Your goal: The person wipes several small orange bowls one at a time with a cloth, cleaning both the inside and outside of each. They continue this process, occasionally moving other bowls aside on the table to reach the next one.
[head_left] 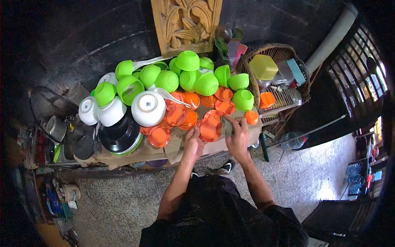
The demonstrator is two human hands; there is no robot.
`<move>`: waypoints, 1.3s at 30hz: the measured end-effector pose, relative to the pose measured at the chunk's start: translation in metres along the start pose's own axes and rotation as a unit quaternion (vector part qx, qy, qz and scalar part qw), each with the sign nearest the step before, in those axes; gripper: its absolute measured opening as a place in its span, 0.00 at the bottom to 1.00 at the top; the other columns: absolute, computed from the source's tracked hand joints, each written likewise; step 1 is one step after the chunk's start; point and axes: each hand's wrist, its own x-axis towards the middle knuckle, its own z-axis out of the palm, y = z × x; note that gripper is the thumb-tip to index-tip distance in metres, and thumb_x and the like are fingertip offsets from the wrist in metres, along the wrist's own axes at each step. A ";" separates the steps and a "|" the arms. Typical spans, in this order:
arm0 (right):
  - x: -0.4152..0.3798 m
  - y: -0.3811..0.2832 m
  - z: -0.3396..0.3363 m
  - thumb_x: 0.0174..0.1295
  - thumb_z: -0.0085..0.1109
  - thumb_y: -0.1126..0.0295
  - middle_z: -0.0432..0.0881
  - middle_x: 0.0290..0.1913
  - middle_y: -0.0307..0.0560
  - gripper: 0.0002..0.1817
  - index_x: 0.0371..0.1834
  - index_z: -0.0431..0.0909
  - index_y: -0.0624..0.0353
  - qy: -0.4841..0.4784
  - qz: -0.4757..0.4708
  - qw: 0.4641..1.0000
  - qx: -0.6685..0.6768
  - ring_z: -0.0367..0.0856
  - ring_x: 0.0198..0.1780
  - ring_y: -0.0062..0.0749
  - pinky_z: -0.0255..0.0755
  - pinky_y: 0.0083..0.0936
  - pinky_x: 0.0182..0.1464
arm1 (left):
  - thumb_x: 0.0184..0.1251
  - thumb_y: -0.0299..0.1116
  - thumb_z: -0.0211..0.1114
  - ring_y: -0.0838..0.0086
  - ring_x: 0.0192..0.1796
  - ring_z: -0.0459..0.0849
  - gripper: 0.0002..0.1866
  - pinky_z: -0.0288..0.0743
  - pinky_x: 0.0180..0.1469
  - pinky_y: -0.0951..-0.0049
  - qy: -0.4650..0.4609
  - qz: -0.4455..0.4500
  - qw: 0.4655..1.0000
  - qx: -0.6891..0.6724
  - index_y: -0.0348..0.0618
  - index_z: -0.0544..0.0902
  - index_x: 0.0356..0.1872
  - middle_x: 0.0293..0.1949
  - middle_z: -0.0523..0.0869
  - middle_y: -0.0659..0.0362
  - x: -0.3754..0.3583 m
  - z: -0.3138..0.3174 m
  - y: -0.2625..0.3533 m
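My left hand (193, 145) grips the near left rim of an orange saucer (209, 131), thumb on its edge. Just right of that saucer is my right hand (238, 138), its fingers bent inward beside a small greyish-green, cloth-like patch (227, 128). What those fingers hold is partly hidden. Around my hands lie several more orange saucers, one (159, 136) nearest the table edge on the left. A small orange cup (251, 117) sits right of my right hand.
Green bowls (188, 61) are heaped behind the saucers. White bowls (148, 108) and a black bowl (119, 133) stand left. Cardboard (175, 153) covers the table edge. A wicker basket (249, 61) with plastic containers is at right. A carved wooden panel (187, 24) leans behind.
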 end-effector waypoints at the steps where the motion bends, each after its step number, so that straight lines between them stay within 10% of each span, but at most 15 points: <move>1: 0.003 0.006 0.005 0.54 0.69 0.82 0.80 0.43 0.52 0.25 0.58 0.86 0.59 0.014 0.026 0.999 0.041 0.82 0.45 0.46 0.79 0.38 0.49 | 0.89 0.45 0.51 0.64 0.69 0.83 0.25 0.80 0.69 0.55 -0.001 -0.003 1.000 0.001 0.37 0.75 0.72 0.69 0.82 0.52 0.001 0.000 -0.001; 8: 0.003 -0.010 0.019 0.62 0.79 0.67 0.83 0.34 0.42 0.16 0.48 0.87 0.65 -0.117 0.129 0.951 0.257 0.78 0.37 0.24 0.74 0.29 0.40 | 0.90 0.45 0.51 0.62 0.70 0.82 0.23 0.74 0.74 0.53 0.058 -0.041 0.997 -0.013 0.38 0.75 0.70 0.68 0.83 0.51 0.006 -0.009 -0.001; 13: -0.002 -0.013 0.017 0.51 0.76 0.77 0.85 0.45 0.52 0.24 0.55 0.88 0.60 -0.163 -0.001 0.963 0.216 0.86 0.47 0.48 0.80 0.37 0.51 | 0.89 0.48 0.50 0.61 0.73 0.79 0.27 0.72 0.76 0.53 0.038 -0.073 0.997 -0.005 0.38 0.70 0.75 0.72 0.80 0.48 0.002 -0.006 0.016; 28: -0.014 -0.022 0.014 0.42 0.71 0.80 0.80 0.47 0.45 0.32 0.57 0.90 0.51 -0.213 -0.173 0.961 0.009 0.82 0.54 0.44 0.80 0.39 0.57 | 0.87 0.47 0.51 0.58 0.70 0.82 0.29 0.76 0.74 0.56 0.016 -0.046 0.999 0.011 0.36 0.71 0.77 0.73 0.80 0.46 0.009 -0.008 0.015; 39: 0.000 -0.005 0.018 0.44 0.73 0.77 0.80 0.44 0.47 0.28 0.55 0.89 0.51 -0.109 -0.066 0.990 -0.053 0.83 0.49 0.45 0.81 0.41 0.50 | 0.87 0.39 0.53 0.65 0.71 0.81 0.24 0.75 0.74 0.59 -0.031 -0.017 0.999 -0.004 0.37 0.74 0.74 0.69 0.82 0.51 0.005 -0.002 0.008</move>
